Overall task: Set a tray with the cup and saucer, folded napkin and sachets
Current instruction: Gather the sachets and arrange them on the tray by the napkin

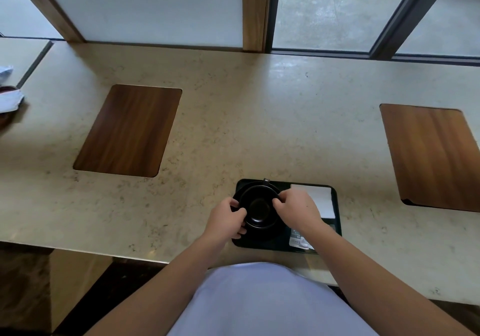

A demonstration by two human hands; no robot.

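A black tray lies near the front edge of the stone counter. On its left half a black cup stands upright on a black saucer, its handle pointing away from me. My left hand grips the cup's left side and my right hand grips its right side. A folded white napkin lies flat in the tray's far right part. Sachets lie at the tray's near right corner, partly hidden under my right wrist.
Two wooden inlays sit in the beige counter, one at the left and one at the right. Crumpled white paper and a dark dish lie at the far left edge. Windows run along the back.
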